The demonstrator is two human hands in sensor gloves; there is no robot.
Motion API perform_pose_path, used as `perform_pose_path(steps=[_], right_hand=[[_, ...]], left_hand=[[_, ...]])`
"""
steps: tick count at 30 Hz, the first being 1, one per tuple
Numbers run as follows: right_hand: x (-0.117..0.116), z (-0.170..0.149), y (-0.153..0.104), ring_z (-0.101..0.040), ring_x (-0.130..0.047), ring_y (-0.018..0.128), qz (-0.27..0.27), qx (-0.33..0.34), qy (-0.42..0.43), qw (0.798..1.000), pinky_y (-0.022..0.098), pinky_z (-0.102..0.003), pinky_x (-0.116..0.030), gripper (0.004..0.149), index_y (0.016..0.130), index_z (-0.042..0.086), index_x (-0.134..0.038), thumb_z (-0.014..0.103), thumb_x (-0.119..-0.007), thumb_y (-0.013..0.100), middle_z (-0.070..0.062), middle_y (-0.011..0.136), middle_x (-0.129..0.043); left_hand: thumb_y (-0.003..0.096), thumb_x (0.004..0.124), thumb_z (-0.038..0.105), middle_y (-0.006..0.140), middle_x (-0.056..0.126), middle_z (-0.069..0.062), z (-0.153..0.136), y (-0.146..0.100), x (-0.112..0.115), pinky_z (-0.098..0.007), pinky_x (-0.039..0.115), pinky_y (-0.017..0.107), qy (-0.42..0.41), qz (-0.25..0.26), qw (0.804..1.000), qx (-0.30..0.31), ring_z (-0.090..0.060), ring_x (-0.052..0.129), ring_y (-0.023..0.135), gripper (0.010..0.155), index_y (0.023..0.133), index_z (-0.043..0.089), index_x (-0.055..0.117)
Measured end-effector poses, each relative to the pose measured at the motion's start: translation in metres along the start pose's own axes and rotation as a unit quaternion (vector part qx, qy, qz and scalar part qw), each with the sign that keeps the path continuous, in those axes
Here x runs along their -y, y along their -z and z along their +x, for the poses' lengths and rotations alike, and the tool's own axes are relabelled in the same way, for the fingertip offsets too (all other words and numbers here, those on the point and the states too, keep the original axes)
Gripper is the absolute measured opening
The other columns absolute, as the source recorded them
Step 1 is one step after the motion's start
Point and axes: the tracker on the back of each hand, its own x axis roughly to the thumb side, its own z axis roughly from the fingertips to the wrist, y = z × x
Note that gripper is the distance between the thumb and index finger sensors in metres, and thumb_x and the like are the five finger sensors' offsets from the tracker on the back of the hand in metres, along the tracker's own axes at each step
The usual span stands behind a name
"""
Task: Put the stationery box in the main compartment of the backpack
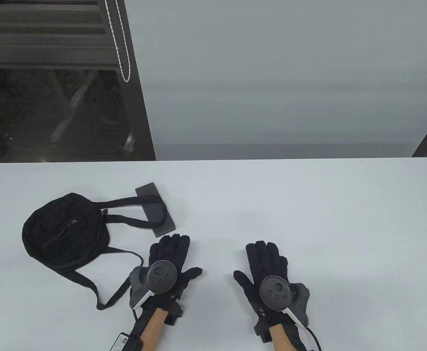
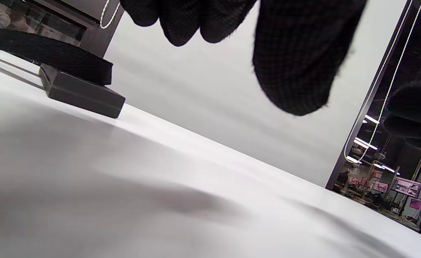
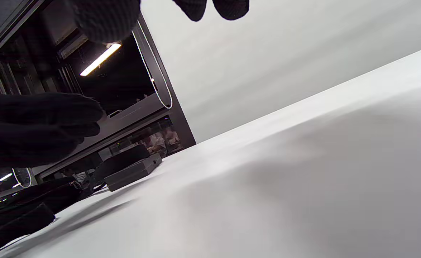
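A black backpack [image 1: 65,230] lies flat at the table's left, its zipper closed as far as I can see. One black strap [image 1: 144,200] lies across a flat dark grey stationery box [image 1: 155,210] just right of the bag. The box also shows in the left wrist view [image 2: 83,95] under the strap [image 2: 45,53], and in the right wrist view [image 3: 133,170]. My left hand [image 1: 171,256] is open and empty, fingers spread, just in front of the box. My right hand [image 1: 264,261] is open and empty, flat over the table's middle.
The white table [image 1: 308,219] ends at a far edge with rounded corners. A long thin strap [image 1: 118,292] trails from the bag toward my left wrist. A dark window frame with a bead cord [image 1: 124,44] stands behind the table at the left.
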Motion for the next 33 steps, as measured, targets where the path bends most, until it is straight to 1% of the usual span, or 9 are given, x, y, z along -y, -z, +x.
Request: perform_pose_path(steps=[3, 11, 14, 22, 27, 29, 33], right_hand=[[-0.001, -0.001, 0.000, -0.030, -0.026, 0.110, -0.002, 0.001, 0.001, 1.000, 0.076, -0.056, -0.030, 0.075, 0.115, 0.031, -0.035, 0.062, -0.067, 0.054, -0.002, 0.124, -0.031], [-0.002, -0.002, 0.000, -0.030, -0.026, 0.110, -0.007, 0.003, 0.007, 1.000, 0.076, -0.056, -0.030, 0.075, 0.115, 0.031, -0.035, 0.062, -0.067, 0.054, -0.002, 0.123, -0.031], [-0.002, -0.002, 0.000, -0.030, -0.026, 0.110, -0.006, 0.003, 0.009, 1.000, 0.076, -0.056, -0.030, 0.075, 0.115, 0.031, -0.035, 0.062, -0.067, 0.054, -0.002, 0.123, -0.031], [-0.003, -0.002, 0.000, -0.030, -0.025, 0.110, -0.004, 0.004, 0.011, 1.000, 0.076, -0.055, -0.030, 0.076, 0.115, 0.031, -0.035, 0.062, -0.067, 0.054, -0.002, 0.123, -0.031], [-0.001, 0.000, -0.002, -0.030, -0.026, 0.110, -0.009, 0.009, 0.015, 1.000, 0.076, -0.054, -0.030, 0.075, 0.115, 0.031, -0.036, 0.062, -0.067, 0.054, -0.002, 0.123, -0.031], [-0.001, 0.000, -0.001, -0.030, -0.026, 0.110, -0.009, 0.010, 0.018, 1.000, 0.076, -0.054, -0.030, 0.075, 0.115, 0.031, -0.036, 0.062, -0.067, 0.054, -0.003, 0.123, -0.031], [0.001, 0.004, -0.002, -0.030, -0.025, 0.110, -0.012, 0.019, 0.019, 1.000, 0.076, -0.054, -0.030, 0.075, 0.115, 0.031, -0.035, 0.062, -0.067, 0.054, -0.002, 0.123, -0.031]], left_hand=[[0.0434, 0.097, 0.050, 0.116, 0.056, -0.015, -0.001, -0.002, 0.000, -0.057, 0.035, 0.077, -0.021, -0.005, 1.000, -0.004, -0.042, 0.047, 0.110, 0.087, 0.114, 0.018, 0.057], [0.0437, 0.097, 0.049, 0.116, 0.055, -0.014, -0.002, -0.004, -0.002, -0.057, 0.034, 0.077, -0.019, 0.000, 1.000, -0.003, -0.042, 0.046, 0.110, 0.086, 0.114, 0.019, 0.057], [0.0440, 0.096, 0.049, 0.117, 0.054, -0.015, -0.001, -0.004, -0.001, -0.057, 0.034, 0.077, -0.017, -0.010, 1.000, -0.003, -0.042, 0.045, 0.110, 0.087, 0.114, 0.019, 0.055], [0.0440, 0.097, 0.048, 0.117, 0.054, -0.014, -0.001, -0.005, -0.002, -0.057, 0.033, 0.077, -0.016, -0.010, 1.000, -0.004, -0.042, 0.044, 0.111, 0.087, 0.114, 0.019, 0.055], [0.0440, 0.097, 0.047, 0.117, 0.054, -0.013, -0.007, -0.008, -0.016, -0.056, 0.032, 0.077, -0.011, 0.001, 1.000, -0.008, -0.041, 0.043, 0.111, 0.086, 0.114, 0.019, 0.056], [0.0444, 0.097, 0.047, 0.117, 0.054, -0.012, -0.015, -0.009, -0.026, -0.056, 0.032, 0.077, 0.002, 0.003, 1.000, -0.018, -0.040, 0.043, 0.111, 0.085, 0.114, 0.020, 0.056], [0.0450, 0.097, 0.044, 0.118, 0.053, -0.009, -0.045, -0.011, -0.053, -0.054, 0.030, 0.078, 0.025, 0.008, 0.998, -0.049, -0.038, 0.041, 0.112, 0.083, 0.114, 0.024, 0.056]])
